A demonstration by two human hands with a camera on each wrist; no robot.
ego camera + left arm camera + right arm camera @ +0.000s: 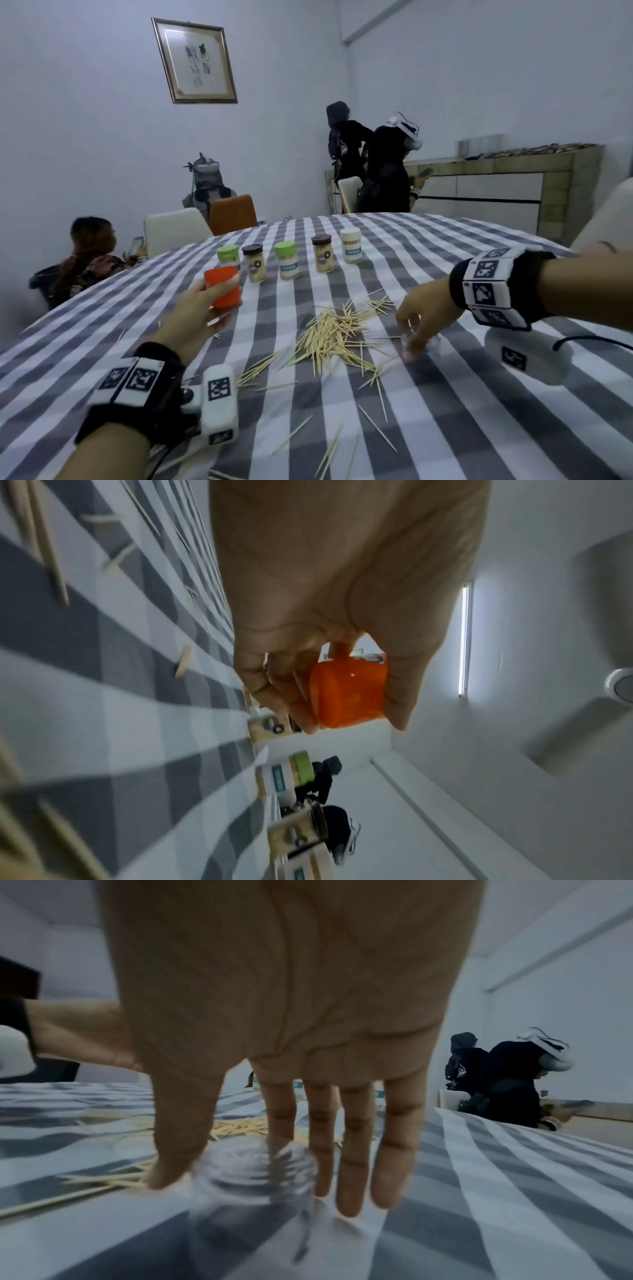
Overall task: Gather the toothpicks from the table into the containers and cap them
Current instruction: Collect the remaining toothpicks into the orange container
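The tabletop (pixel 479 428), under a grey-and-white checked cloth, carries a row of five capped containers (pixel 287 259) at the far side and a loose pile of toothpicks (pixel 337 334) between your hands. Your left hand (pixel 195 318) is clamped on an orange cap (pixel 222 287) held above the cloth. Your right hand (pixel 424 317) closes thumb and fingers around a clear uncapped container (pixel 253 1172) standing just beside the pile.
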